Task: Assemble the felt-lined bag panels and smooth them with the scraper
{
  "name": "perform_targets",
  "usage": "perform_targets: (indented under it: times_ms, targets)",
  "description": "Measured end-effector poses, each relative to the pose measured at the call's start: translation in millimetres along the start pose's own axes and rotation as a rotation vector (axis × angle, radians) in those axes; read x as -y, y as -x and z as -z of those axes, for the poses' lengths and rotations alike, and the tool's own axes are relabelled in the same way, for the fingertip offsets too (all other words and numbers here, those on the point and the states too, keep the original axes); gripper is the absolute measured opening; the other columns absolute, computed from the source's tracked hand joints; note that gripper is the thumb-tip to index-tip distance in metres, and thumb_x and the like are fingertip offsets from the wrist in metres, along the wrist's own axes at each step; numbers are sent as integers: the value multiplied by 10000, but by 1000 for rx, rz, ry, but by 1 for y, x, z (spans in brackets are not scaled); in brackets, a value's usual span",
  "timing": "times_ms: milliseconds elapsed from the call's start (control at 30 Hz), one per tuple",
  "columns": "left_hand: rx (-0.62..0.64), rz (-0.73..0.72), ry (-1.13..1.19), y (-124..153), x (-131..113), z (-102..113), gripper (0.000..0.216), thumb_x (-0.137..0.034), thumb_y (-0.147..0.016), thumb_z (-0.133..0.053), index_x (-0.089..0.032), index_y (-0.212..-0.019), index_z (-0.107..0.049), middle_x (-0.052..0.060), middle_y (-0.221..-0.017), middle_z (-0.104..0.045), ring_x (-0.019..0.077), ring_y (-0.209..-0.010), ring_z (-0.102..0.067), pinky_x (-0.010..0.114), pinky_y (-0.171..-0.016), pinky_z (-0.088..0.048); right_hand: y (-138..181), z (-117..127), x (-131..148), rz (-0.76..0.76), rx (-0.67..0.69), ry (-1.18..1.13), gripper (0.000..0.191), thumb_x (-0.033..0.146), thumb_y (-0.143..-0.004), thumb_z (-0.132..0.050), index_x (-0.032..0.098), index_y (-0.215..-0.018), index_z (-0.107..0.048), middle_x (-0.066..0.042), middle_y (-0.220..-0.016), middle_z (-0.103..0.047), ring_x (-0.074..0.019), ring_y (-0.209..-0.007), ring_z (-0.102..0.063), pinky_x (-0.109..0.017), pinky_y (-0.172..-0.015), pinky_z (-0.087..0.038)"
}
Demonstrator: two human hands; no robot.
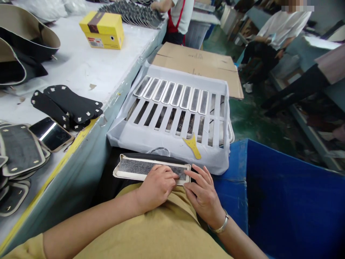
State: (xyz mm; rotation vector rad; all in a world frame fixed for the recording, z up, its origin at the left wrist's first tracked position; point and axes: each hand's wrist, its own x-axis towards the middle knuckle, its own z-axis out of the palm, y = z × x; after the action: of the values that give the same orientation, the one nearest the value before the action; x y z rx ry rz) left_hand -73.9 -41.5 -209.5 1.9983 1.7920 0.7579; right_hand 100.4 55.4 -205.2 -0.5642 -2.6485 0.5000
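A long cream-edged piece with a grey fuzzy centre (pixel 140 168) lies across my lap, just below a white slotted rack (pixel 172 138). My left hand (pixel 157 185) rests on its right part, fingers curled and pressing down on the grey strip. My right hand (pixel 202 192) lies beside it at the piece's right end, fingers stretched and touching the edge. Several similar narrow strips (pixel 172 94) fill the far slots of the rack. A small yellow scraper-like tool (pixel 194 145) sits on the rack's near edge.
A white workbench (pixel 88 68) at left carries black cut pieces (pixel 67 104), a phone (pixel 51 133), grey pads (pixel 20 149) and a yellow box (pixel 104 30). A blue bin (pixel 291 201) stands at right. Cardboard (pixel 199 61) lies beyond the rack. Other people work at the back.
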Motion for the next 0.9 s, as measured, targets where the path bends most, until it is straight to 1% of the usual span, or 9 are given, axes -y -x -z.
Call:
perform_targets:
  times_ms: [100, 167, 367, 467, 567, 633, 700, 800, 900]
  targets:
    - [-5, 34, 4, -2, -3, -1, 146, -160, -833, -519, -197, -731, -617, -13, -995, -661, 169, -928, -506, 359, -829, -349, 3, -3, 6, -68, -36, 25, 160, 140, -793, -532, 227, -721, -645, -29, -1170, -590, -251, -1242, -385, -511, -1055, -259]
    - [6, 54, -1, -3, -6, -1, 133, -152, -820, -524, -197, -737, -618, 2, -994, -653, 178, -926, -503, 369, -831, -347, 5, -6, 10, -119, -54, 46, 165, 143, -792, -521, 222, -714, -642, -41, -1228, -551, -267, -1263, -354, -522, -1045, -268]
    - [34, 144, -76, -9, -17, 0, 140, -185, -832, -492, -198, -756, -609, 19, -971, -617, 189, -917, -478, 378, -800, -347, 4, -9, 22, -234, -62, 80, 153, 148, -782, -504, 200, -677, -603, -83, -1303, -462, -297, -1281, -310, -550, -1011, -300]
    - [67, 189, -114, -13, -21, 0, 132, -194, -817, -493, -199, -756, -610, 33, -951, -595, 198, -903, -468, 379, -772, -352, 3, -10, 23, -298, -45, 32, 119, 149, -765, -505, 196, -668, -556, -94, -1347, -406, -308, -1296, -279, -554, -1012, -299]
    - [125, 222, -138, -18, -23, 1, 97, -197, -776, -515, -202, -733, -602, 35, -930, -581, 211, -878, -469, 385, -734, -362, 4, -15, 19, -416, -59, -111, 65, 140, -739, -495, 205, -735, -488, -141, -1291, -448, -286, -1300, -292, -511, -998, -341]
    - [168, 239, -159, -23, -23, 2, 89, -190, -750, -516, -200, -716, -597, 42, -901, -576, 224, -861, -476, 386, -700, -372, 5, -19, 16, -513, -86, -207, 137, 146, -707, -507, 209, -821, -461, -156, -1244, -472, -275, -1302, -298, -484, -982, -368]
    - [201, 246, -185, -27, -23, 3, 90, -182, -729, -508, -196, -715, -596, 54, -880, -571, 240, -851, -483, 388, -677, -384, 5, -25, 14, -571, -116, -259, 263, 147, -676, -516, 205, -926, -457, -152, -1244, -462, -274, -1318, -265, -485, -997, -349]
    - [232, 254, -207, -32, -24, 4, 95, -186, -713, -507, -192, -732, -600, 67, -884, -568, 260, -860, -495, 398, -681, -405, 5, -32, 16, -594, -178, -312, 400, 122, -662, -488, 210, -1049, -443, -128, -1254, -452, -271, -1326, -243, -496, -1008, -335]
    - [239, 287, -201, -31, -25, 5, 81, -191, -703, -528, -194, -728, -605, 73, -892, -569, 264, -885, -507, 397, -717, -421, 5, -34, 25, -554, -244, -271, 415, 117, -689, -464, 198, -1096, -452, -129, -1262, -453, -270, -1313, -269, -497, -995, -358]
